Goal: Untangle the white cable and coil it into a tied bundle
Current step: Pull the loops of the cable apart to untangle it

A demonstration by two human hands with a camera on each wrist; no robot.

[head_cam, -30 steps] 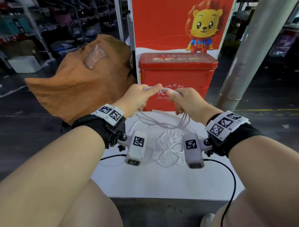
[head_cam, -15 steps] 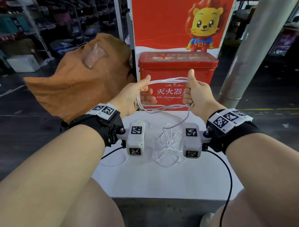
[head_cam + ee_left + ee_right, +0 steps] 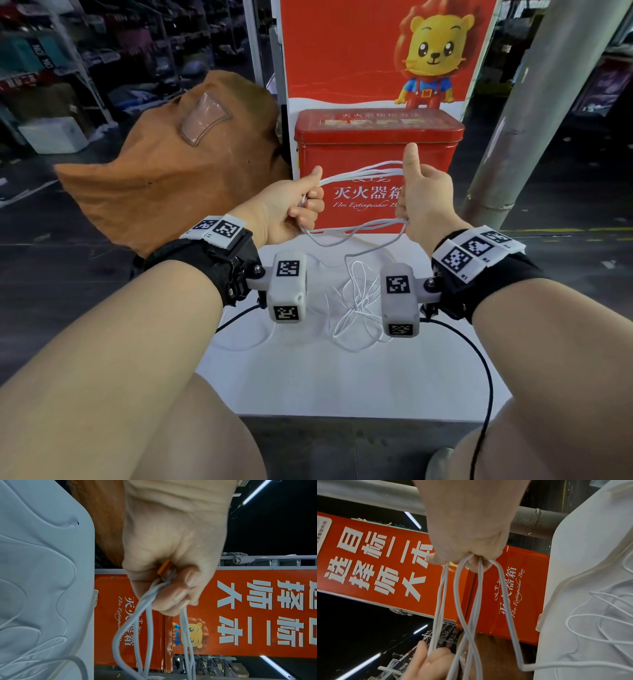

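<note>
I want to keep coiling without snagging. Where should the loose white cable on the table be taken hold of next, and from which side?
Probably take the single strand that hangs from the right hand before it reaches the loose tangle on the white table. Come from above, near the held loops: there it hangs alone, whereas lower down the strands cross one another.

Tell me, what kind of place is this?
Probably a warehouse or stockroom. Metal shelves packed with goods stand in dim aisles at the back, a red fire extinguisher box sits against a safety poster, and a thick pillar rises nearby.
</note>
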